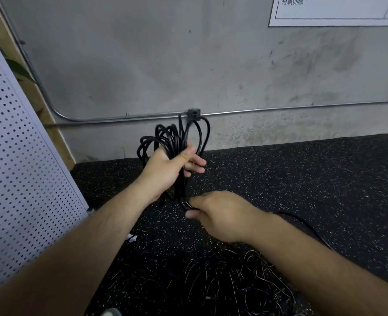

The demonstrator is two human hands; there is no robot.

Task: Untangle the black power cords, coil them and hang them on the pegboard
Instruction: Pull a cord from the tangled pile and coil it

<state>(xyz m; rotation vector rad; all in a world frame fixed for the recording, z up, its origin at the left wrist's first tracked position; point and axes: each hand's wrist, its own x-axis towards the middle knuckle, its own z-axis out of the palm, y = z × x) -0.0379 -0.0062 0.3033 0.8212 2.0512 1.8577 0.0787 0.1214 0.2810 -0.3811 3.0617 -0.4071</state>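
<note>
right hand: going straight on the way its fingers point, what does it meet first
Likely the hanging strands of the cord coil below the left hand, which the right hand pinches; depth unclear.

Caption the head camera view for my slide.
Beside the pegboard, the left hand grips a coiled black cord while the right hand pinches one strand.

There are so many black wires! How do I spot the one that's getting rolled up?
Find the grey wall with the thin metal pipe running along it. In front of the pipe's middle, the left hand grips a coil of black cord, its loops sticking up. Unlike the loose tangle on the floor, it is bundled and held in the air.
</note>
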